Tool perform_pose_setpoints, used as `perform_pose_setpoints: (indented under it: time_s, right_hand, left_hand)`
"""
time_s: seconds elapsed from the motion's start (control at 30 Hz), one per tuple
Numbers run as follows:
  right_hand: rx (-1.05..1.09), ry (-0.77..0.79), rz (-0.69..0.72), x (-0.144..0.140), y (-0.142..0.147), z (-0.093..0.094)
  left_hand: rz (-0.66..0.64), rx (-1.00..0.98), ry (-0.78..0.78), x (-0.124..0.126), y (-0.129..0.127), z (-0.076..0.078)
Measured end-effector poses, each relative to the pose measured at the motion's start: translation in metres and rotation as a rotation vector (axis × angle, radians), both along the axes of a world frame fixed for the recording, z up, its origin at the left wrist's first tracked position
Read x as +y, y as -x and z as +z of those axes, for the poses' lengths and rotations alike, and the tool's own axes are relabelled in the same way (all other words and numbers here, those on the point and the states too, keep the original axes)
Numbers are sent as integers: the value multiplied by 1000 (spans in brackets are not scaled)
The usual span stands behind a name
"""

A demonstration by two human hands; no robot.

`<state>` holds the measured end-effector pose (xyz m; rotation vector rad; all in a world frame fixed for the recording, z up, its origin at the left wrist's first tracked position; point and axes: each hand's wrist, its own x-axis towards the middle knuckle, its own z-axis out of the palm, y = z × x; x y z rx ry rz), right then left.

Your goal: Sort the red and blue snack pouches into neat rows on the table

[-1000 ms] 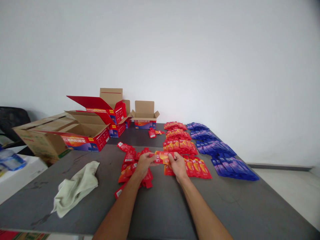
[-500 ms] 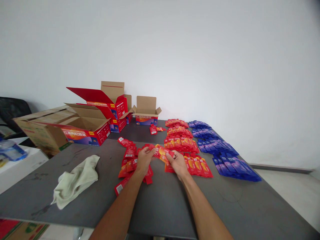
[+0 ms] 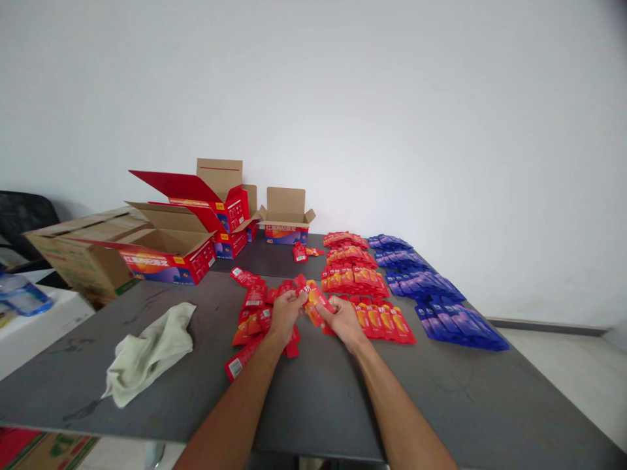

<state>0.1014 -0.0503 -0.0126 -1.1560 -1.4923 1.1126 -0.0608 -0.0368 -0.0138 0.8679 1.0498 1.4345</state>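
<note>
Between my two hands is a red and orange sachet (image 3: 313,297), held tilted above the table. My left hand (image 3: 285,316) pinches its left side, and my right hand (image 3: 344,320) grips its lower right, thumb on top. Whether more than one sachet is in my fingers I cannot tell. Under and beside my left hand lies a loose pile of red sachets (image 3: 255,296). Just right of my right hand, a fanned row of red sachets (image 3: 386,320) rests on the table, partly hidden by that hand.
Further rows of red sachets (image 3: 353,279) stretch back, with rows of blue sachets (image 3: 458,323) to their right. Open printed cartons (image 3: 287,234) stand at the back and left (image 3: 166,264). A pale cloth (image 3: 151,352) lies on the dark table (image 3: 323,398) at left.
The held sachet has turned from lying nearly sideways to a steeper tilt. My right hand has shifted slightly left, while the piles and rows stay put.
</note>
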Motion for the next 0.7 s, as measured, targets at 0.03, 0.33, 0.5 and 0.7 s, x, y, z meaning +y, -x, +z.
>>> perform_pose_setpoints:
  time_s: [0.03, 0.33, 0.5, 0.7]
  right_hand:
    - [-5, -2, -15, 0, 2, -2]
    - [-14, -24, -95, -9, 20, -1]
    - [30, 39, -15, -35, 17, 8]
    - [-6, 51, -40, -69, -12, 5]
  left_hand:
    - [-6, -2, 10, 0, 0, -2]
    - [104, 194, -56, 5, 7, -11]
    - [127, 172, -89, 1, -1, -3]
    - [38, 237, -133, -7, -26, 0]
